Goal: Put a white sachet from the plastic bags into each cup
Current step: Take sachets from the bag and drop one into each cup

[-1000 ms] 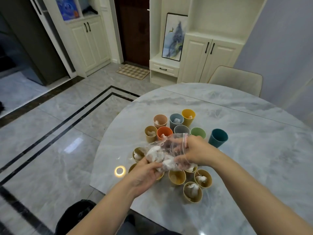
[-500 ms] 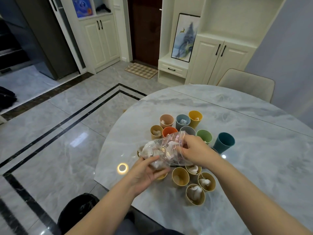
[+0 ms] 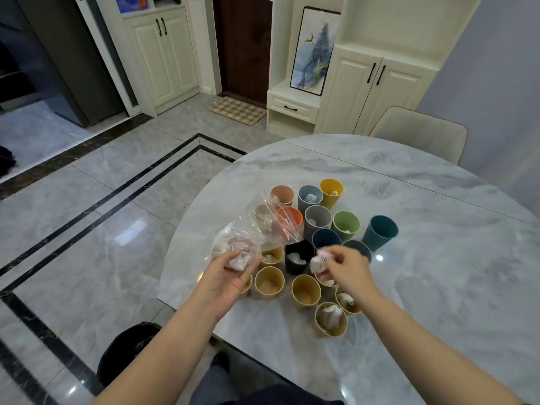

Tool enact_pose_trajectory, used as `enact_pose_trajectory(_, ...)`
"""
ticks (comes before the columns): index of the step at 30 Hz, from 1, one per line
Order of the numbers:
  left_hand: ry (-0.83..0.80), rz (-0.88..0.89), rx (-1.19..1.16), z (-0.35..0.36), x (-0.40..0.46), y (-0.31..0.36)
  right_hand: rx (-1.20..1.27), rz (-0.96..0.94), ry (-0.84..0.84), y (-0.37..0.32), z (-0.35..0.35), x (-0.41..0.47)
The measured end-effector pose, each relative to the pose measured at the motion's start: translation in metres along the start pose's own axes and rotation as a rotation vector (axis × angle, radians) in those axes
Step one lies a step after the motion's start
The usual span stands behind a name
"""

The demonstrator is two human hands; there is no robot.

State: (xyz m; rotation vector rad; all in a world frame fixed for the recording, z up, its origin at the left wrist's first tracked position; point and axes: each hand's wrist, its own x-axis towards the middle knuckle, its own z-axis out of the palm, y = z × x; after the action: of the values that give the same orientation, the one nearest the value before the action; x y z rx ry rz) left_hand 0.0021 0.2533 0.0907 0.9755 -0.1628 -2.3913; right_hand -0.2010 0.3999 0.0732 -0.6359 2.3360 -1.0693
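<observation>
My left hand [image 3: 226, 274] holds the clear plastic bag [image 3: 257, 229] of white sachets from below, its open mouth raised over the orange cup [image 3: 292, 215]. My right hand [image 3: 346, 268] pinches one white sachet [image 3: 317, 263] just right of the black cup [image 3: 298, 257], above the tan cups. Several coloured cups cluster on the marble table [image 3: 423, 258]. Most hold a sachet, among them the front tan cup [image 3: 330, 318]. A tan cup [image 3: 305, 290] below the black one and the teal cup [image 3: 380, 230] look empty.
The cups stand close to the table's near-left edge [image 3: 187, 305]. A beige chair [image 3: 420, 133] sits behind the table. A dark bin [image 3: 128, 352] stands on the floor under my left forearm.
My right hand has come out of the bag with one sachet and moved right and down. My left hand has shifted the bag to the left, uncovering the cups beneath.
</observation>
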Motion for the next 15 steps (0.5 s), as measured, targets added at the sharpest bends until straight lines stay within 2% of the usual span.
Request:
enact_pose_trajectory(4, 0.002, -0.009, -0.007, -0.003, -0.006, -0.001, -0.173, 0.127, -0.152, 0.036, 0.032, -0.001)
enact_pose_trajectory(15, -0.006, -0.024, 0.026, -0.016, -0.012, -0.006, -0.250, 0.127, -0.239, 0.040, 0.041, 0.003)
